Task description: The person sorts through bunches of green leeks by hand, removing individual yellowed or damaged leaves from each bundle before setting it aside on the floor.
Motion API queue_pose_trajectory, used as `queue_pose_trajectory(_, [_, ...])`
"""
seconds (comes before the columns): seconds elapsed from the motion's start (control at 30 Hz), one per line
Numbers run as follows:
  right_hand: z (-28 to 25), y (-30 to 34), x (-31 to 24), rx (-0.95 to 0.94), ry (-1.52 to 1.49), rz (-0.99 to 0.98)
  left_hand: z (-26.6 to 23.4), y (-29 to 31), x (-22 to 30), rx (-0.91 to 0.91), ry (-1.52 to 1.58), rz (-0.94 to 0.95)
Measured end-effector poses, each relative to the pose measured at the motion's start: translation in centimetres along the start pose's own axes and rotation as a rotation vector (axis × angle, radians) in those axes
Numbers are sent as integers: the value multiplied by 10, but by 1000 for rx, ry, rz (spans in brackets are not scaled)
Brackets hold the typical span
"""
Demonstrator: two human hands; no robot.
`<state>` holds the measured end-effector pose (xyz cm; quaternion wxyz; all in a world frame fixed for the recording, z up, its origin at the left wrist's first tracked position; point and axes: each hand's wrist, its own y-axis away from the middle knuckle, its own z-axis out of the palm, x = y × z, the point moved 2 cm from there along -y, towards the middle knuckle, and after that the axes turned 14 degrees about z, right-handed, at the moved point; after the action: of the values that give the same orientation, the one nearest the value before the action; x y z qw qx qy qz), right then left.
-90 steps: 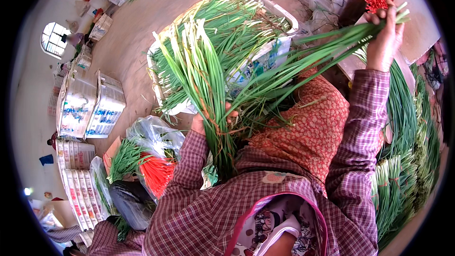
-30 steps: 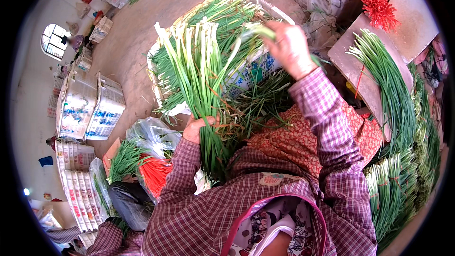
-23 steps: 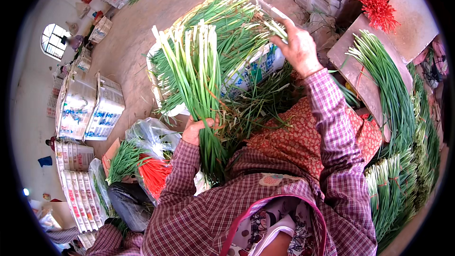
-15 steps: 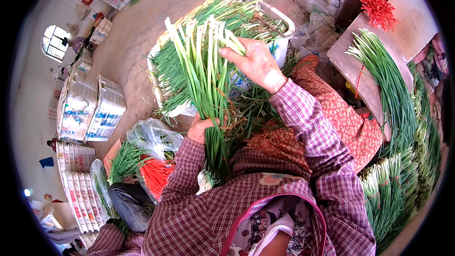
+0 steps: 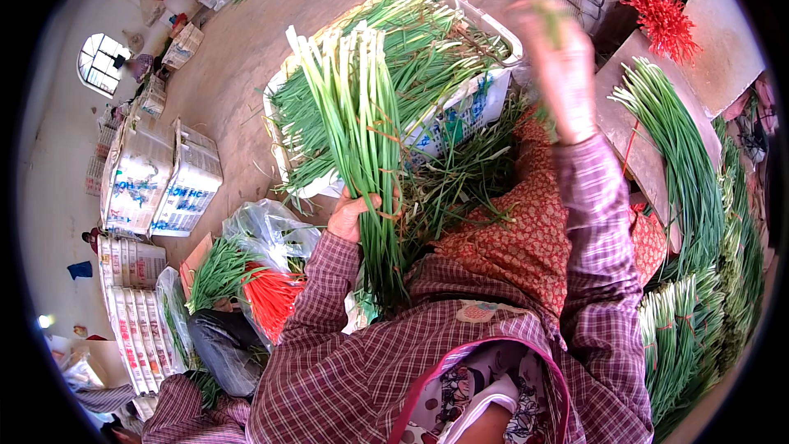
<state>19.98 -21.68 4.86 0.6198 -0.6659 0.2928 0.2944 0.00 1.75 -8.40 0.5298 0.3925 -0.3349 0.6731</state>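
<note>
My left hand (image 5: 358,212) is closed around a bunch of garlic chives (image 5: 353,107), pale stalk ends up and green leaves hanging toward my lap. Blurred by motion, my right hand (image 5: 565,74) is raised to the right of the crate; a greenish smear shows at its fingers, too unclear to name. Beyond the bunch stands a white plastic crate (image 5: 493,103) heaped with loose chives (image 5: 444,49). Loose leaves and dry trimmings (image 5: 460,177) lie between the crate and my lap.
On a board (image 5: 612,107) at right rests a larger chive bundle (image 5: 670,140), near a cluster of red ties (image 5: 662,16). Tied bunches (image 5: 678,321) are stacked below. At left are red strips (image 5: 271,300), a clear plastic bag (image 5: 271,230) and white crates (image 5: 189,181).
My right hand has left the top of the bunch and swung right, past the crate's right side. My left hand still holds the bunch in nearly the same place.
</note>
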Motion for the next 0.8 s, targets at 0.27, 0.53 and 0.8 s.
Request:
queue_pose_trajectory(0.27, [89, 52, -17, -541, -42, 407, 18, -3, 2, -18, -66, -6])
queue_pose_trajectory(0.53, [79, 55, -9, -544, -77, 391, 4, -2, -1, 50, 39, 17])
queue_pose_trajectory(0.8, [59, 42, 3, -421, 428, 100, -2, 1, 3, 117, -53, 23])
